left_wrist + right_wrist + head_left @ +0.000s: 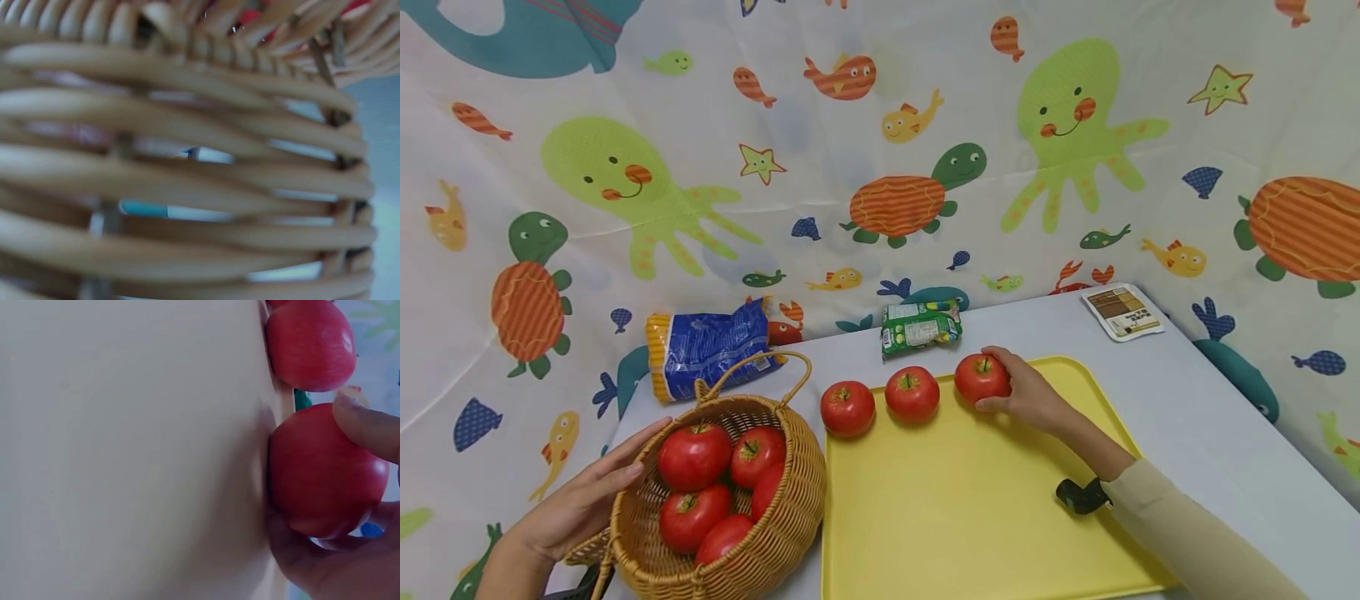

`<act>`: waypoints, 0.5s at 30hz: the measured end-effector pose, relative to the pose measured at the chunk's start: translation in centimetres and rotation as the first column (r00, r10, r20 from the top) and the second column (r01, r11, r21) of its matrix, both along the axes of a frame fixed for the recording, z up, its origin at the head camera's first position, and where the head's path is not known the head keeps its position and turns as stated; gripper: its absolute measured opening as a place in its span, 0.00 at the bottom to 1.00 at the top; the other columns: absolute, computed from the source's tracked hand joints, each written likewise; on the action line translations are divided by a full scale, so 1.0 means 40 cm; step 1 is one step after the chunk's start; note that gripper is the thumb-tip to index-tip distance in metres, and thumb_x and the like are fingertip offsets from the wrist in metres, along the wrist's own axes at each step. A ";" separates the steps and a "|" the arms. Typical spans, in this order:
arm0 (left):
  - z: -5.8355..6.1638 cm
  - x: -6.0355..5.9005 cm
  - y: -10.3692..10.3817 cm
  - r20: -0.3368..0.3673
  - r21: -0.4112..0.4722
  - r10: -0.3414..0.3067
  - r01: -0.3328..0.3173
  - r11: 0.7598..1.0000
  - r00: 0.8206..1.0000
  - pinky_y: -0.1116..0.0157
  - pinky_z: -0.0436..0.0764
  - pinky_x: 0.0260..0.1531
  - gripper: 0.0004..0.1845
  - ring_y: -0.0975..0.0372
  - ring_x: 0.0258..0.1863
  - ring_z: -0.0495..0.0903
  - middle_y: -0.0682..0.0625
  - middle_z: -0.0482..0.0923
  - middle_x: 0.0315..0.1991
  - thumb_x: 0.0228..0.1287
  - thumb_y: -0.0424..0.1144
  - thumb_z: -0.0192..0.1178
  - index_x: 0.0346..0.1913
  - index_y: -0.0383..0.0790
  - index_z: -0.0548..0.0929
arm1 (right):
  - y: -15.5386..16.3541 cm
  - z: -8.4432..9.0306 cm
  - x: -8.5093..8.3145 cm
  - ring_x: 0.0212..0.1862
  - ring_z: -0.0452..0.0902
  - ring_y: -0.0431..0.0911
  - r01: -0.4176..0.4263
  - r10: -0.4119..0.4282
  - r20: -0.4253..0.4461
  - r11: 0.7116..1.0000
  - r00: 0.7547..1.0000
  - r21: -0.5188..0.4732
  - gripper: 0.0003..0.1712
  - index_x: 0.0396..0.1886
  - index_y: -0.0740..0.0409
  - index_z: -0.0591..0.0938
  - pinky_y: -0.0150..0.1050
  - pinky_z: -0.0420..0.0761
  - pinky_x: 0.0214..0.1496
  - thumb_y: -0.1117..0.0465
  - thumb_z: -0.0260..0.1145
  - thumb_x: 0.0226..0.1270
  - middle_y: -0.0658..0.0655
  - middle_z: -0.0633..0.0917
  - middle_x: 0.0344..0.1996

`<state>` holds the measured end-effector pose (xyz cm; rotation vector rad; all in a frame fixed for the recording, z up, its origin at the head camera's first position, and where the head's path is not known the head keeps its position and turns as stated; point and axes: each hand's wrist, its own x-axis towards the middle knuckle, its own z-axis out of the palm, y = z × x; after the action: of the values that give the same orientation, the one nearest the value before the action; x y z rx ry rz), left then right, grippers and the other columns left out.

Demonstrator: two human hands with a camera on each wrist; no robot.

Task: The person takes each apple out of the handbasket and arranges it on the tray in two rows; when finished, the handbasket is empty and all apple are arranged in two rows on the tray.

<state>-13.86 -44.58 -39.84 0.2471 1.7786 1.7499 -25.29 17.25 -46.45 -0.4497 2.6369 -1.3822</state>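
My right hand (1026, 392) grips a red apple (980, 378) at the back edge of the yellow tray (940, 517). In the right wrist view, thumb and fingers wrap round this apple (325, 472), low against the tray. Two more red apples, one at the tray's back left corner (847, 408) and one beside it (912, 394), form a row with it. My left hand (576, 504) rests against the left rim of a wicker basket (805, 475), its visible fingers extended. Several red apples (695, 457) lie inside. Close wickerwork (187, 181) fills the left wrist view, hiding that hand.
Behind the basket lies a blue and yellow bag (711, 350). A green packet (921, 325) stands behind the apple row, and a white and brown packet (1122, 312) lies at the back right. The basket's handle (760, 358) rises on its far side. A patterned curtain (820, 150) hangs behind the table.
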 end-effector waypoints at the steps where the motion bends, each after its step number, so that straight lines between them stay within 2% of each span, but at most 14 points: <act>1: 0.002 0.001 0.002 0.006 0.012 -0.003 0.003 1.000 1.000 0.37 0.74 0.60 0.32 0.74 0.62 0.70 0.77 0.65 0.69 0.84 0.38 0.30 0.82 0.72 0.48 | 0.000 0.003 0.001 0.65 0.68 0.66 -0.006 0.006 -0.003 1.000 1.000 0.017 0.51 0.77 0.64 0.61 0.62 0.76 0.64 0.60 0.79 0.60 0.70 0.69 0.68; 5: 0.009 0.004 0.010 0.020 0.058 -0.027 0.026 0.998 0.999 0.42 0.75 0.62 0.32 0.74 0.64 0.71 0.76 0.65 0.70 0.84 0.37 0.29 0.82 0.70 0.45 | -0.006 0.033 0.006 0.66 0.67 0.66 -0.030 0.035 -0.035 0.992 0.999 0.124 0.55 0.79 0.64 0.57 0.64 0.75 0.64 0.55 0.78 0.61 0.72 0.65 0.71; 9: 0.012 0.005 0.012 0.023 0.099 -0.058 0.056 0.994 0.998 0.45 0.75 0.63 0.32 0.73 0.66 0.70 0.76 0.64 0.70 0.84 0.37 0.28 0.83 0.69 0.44 | -0.036 0.092 0.013 0.69 0.63 0.68 -0.023 0.054 -0.129 0.973 0.990 0.230 0.54 0.79 0.63 0.57 0.66 0.72 0.65 0.50 0.76 0.64 0.72 0.61 0.74; 12: 0.013 0.004 0.012 0.028 0.105 -0.059 0.056 0.993 0.998 0.44 0.75 0.63 0.32 0.73 0.65 0.70 0.75 0.64 0.71 0.84 0.37 0.28 0.82 0.69 0.44 | -0.080 0.145 0.020 0.73 0.58 0.69 -0.023 0.073 -0.197 0.969 0.978 0.246 0.52 0.80 0.62 0.58 0.68 0.68 0.68 0.50 0.74 0.66 0.71 0.60 0.75; 15: 0.012 0.004 0.013 0.034 0.104 -0.055 0.051 0.993 0.998 0.42 0.74 0.62 0.32 0.72 0.65 0.70 0.75 0.64 0.71 0.84 0.37 0.28 0.82 0.69 0.45 | -0.143 0.188 0.034 0.76 0.53 0.67 -0.068 0.117 -0.212 0.972 0.970 0.225 0.50 0.81 0.59 0.58 0.68 0.65 0.70 0.49 0.72 0.68 0.69 0.57 0.78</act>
<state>-13.68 -44.08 -39.35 0.3003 1.6433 1.7992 -23.91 11.52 -38.92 -0.7283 2.8594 -1.0561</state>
